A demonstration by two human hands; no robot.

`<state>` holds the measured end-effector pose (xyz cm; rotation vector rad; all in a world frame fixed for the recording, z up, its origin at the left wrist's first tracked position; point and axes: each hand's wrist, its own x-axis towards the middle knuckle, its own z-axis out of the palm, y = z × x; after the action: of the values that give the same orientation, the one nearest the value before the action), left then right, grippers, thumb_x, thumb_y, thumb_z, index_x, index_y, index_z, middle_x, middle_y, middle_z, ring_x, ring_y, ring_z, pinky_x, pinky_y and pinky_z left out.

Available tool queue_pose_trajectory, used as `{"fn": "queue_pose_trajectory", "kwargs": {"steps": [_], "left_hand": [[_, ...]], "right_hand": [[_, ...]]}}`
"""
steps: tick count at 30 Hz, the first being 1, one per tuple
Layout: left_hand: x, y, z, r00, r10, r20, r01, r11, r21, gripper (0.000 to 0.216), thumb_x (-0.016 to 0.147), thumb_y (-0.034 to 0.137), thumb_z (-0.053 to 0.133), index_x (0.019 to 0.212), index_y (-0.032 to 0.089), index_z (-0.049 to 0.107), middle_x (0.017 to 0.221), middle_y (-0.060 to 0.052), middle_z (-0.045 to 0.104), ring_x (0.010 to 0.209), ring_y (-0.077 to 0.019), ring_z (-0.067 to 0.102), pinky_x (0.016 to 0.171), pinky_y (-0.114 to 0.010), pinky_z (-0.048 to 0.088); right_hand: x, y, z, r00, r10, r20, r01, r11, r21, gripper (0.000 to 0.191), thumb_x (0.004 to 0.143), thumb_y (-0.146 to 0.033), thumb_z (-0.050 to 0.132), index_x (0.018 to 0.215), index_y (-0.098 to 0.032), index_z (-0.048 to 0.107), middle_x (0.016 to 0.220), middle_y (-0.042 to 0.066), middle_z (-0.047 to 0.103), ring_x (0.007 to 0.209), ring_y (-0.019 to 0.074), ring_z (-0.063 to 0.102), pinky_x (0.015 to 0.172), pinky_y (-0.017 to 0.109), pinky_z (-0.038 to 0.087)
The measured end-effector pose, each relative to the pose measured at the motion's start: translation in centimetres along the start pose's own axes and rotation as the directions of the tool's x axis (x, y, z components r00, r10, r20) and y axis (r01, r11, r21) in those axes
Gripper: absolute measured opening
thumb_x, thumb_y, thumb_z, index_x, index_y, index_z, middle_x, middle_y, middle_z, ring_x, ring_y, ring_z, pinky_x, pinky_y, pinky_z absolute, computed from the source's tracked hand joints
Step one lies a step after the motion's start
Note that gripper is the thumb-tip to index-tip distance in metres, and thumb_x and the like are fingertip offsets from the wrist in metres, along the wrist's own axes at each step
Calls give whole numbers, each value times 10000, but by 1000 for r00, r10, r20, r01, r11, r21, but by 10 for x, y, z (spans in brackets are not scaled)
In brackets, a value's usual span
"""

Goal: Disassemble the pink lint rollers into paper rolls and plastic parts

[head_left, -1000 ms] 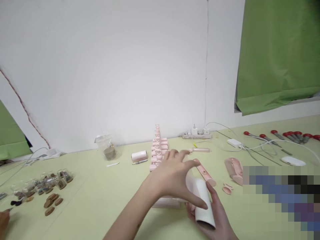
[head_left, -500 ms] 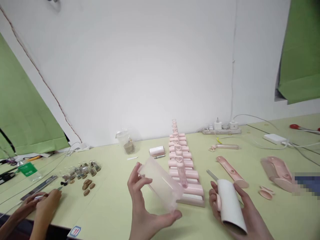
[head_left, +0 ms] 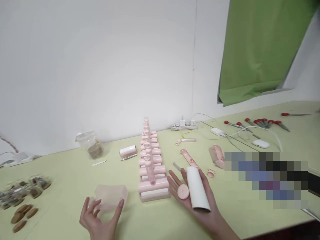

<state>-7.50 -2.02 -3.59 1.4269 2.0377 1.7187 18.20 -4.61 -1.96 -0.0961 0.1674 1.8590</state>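
Right grip [head_left: 192, 207] beside lined-up pink cylinders [head_left: 155, 183]

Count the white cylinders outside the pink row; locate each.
2. One white cylinder rests in the right grip, beside a round pink disc. The other lies left of the pink row, next to a slim metal tool. Others may be hidden.

Roll [head_left: 198, 190] and disc [head_left: 183, 192] in right hand [head_left: 198, 218], disc left of roll. Cover [head_left: 111, 195] in left hand [head_left: 98, 221]. Cylinder row [head_left: 157, 151] from between hands back toward wall [head_left: 112, 66]. Bag [head_left: 95, 150] left of row, power strip [head_left: 184, 127] right.
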Motion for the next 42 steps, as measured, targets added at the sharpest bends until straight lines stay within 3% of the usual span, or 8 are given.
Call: {"fn": "queue_pose_trajectory", "kwargs": {"steps": [2, 5, 12, 17, 22, 27, 32, 42], "left_hand": [[-2, -8, 5, 995, -88, 44, 80, 986, 148, 559, 539, 534, 616, 898, 156, 414, 1304, -202, 266, 1233, -346, 257, 933, -510, 397], [-4, -13, 7, 990, -71, 118, 36, 960, 278, 578, 552, 554, 583, 916, 139, 413, 1254, -227, 319, 1248, -352, 217, 963, -528, 353], [-7, -18, 7, 978, -49, 202, -10, 959, 284, 614, 534, 613, 556, 914, 152, 414, 1258, -208, 309, 1215, -362, 267, 918, -537, 389], [-13, -17, 7, 968, -38, 246, -32, 962, 271, 556, 569, 573, 535, 943, 185, 396, 1267, -151, 292, 1244, -328, 220, 950, -527, 361], [-19, -12, 7, 962, -43, 271, -21, 973, 230, 487, 612, 529, 523, 936, 191, 390, 1268, -140, 260, 1236, -319, 246, 930, -516, 377], [-19, -13, 6, 962, -34, 271, -29, 974, 225, 468, 627, 524, 519, 933, 194, 393, 1266, -138, 257, 1231, -320, 256, 909, -512, 390], [-18, -15, 6, 955, -24, 294, -57, 964, 261, 482, 631, 542, 497, 944, 193, 386, 1261, -140, 258, 1239, -323, 234, 884, -512, 408], [-18, -15, 7, 954, -10, 301, -75, 960, 269, 472, 635, 550, 493, 933, 200, 386, 1252, -137, 273, 1240, -321, 238, 870, -498, 416]], "right_hand": [[0, 0, 0, 999, 19, -33, -17, 998, 60, 380, 746, -498, 594, 915, -159, 627, 1239, 96, 412, 1142, 245, 396, 918, 394, 369], [2, -2, -4, 996, 45, -76, -37, 994, 106, 340, 748, -452, 610, 902, -149, 619, 1133, 88, 476, 1056, 205, 457, 860, 327, 407], [9, -7, -21, 988, -66, 138, 80, 992, -97, 347, 741, -469, 604, 874, -148, 589, 792, 28, 460, 657, 105, 437, 633, 219, 413], [7, -7, -19, 990, -92, 107, 105, 987, -124, 307, 742, -453, 607, 796, -152, 573, 829, 38, 487, 751, 137, 485, 711, 260, 443], [3, -10, -18, 982, -160, -101, 144, 978, -148, 307, 663, -338, 699, 897, -190, 567, 1046, 53, 534, 1043, 200, 464, 854, 311, 451], [4, -14, -25, 963, -268, -33, 242, 911, -333, 408, 671, -429, 686, 989, -218, 541, 1173, 69, 488, 1114, 260, 426, 873, 436, 450], [5, -15, -26, 969, -247, -6, 229, 906, -356, 392, 676, -426, 681, 978, -213, 550, 1162, 73, 495, 1099, 273, 444, 849, 468, 459], [2, -9, -13, 992, -125, -27, 119, 977, -177, 332, 719, -492, 627, 849, -188, 598, 1229, 80, 444, 1165, 234, 384, 939, 421, 373]]}}
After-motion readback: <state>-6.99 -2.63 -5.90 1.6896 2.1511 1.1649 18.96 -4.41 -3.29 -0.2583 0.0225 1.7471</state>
